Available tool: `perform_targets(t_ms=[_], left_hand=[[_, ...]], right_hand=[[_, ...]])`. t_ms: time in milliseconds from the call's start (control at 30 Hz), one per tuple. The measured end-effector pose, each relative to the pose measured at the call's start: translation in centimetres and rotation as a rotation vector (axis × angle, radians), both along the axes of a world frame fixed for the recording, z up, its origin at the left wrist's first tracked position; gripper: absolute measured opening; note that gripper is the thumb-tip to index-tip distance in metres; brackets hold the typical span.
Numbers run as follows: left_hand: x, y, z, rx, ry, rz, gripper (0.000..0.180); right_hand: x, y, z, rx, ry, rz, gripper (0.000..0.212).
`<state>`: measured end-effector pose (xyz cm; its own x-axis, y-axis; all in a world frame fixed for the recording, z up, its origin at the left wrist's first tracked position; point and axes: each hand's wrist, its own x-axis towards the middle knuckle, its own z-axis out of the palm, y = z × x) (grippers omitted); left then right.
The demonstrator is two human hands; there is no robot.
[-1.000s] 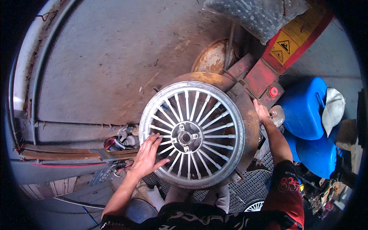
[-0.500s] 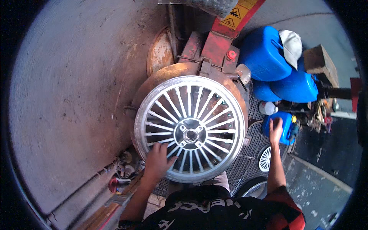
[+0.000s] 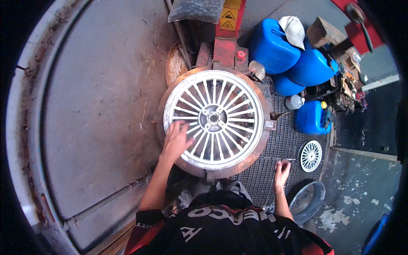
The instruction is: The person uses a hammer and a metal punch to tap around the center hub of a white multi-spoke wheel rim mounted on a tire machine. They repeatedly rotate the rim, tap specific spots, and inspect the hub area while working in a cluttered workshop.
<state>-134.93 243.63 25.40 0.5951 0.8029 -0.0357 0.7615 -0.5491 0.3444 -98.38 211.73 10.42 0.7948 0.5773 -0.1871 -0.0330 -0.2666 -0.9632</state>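
A silvery multi-spoke alloy wheel lies face up on a round rusty machine turntable in front of me. My left hand is over the wheel's near left side, fingers spread across the spokes and rim; whether they touch the metal is hard to tell. Off to the right, my right hand hangs above the black mat, clear of the wheel. Its fingers are curled together, and a thin light sliver shows by the fingertips. I cannot make out whether that sliver is held or lies on the mat.
Behind the turntable rises a red machine column. Several blue jugs stand at the back right, one with a pale cap on top. A small spoked disc and a bare rim rest at right. A grey wall borders the left.
The wheel looks smaller and farther below, more of the turntable showing round it. My right hand has come back from near the blue jug, and its fingers have curled. The view has shifted.
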Motion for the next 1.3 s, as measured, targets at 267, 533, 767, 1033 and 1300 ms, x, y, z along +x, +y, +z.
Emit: perform_targets(t_ms=[267,533,767,1033,1300], left_hand=[[-6.2,-1.1,-8.4,-0.421,-0.795,0.982,0.076],[-4.4,-2.3,-7.9,-1.069,-1.207,0.820,0.042],[-5.8,-3.0,-8.7,-1.063,-1.204,0.768,0.054],[-5.4,-1.5,-8.2,-1.118,-1.167,0.723,0.052],[-3.7,-1.8,-7.3,-1.085,-1.176,0.725,0.042]], right_hand=[[-7.0,10.6,5.4,-0.026,0.461,0.121,0.071],[-9.7,16.9,5.7,0.085,0.527,0.057,0.063],[-9.4,17.1,4.5,0.111,0.635,0.136,0.060],[-8.5,18.5,4.0,0.029,0.632,0.088,0.062],[-8.1,17.9,3.6,0.077,0.566,0.054,0.051]])
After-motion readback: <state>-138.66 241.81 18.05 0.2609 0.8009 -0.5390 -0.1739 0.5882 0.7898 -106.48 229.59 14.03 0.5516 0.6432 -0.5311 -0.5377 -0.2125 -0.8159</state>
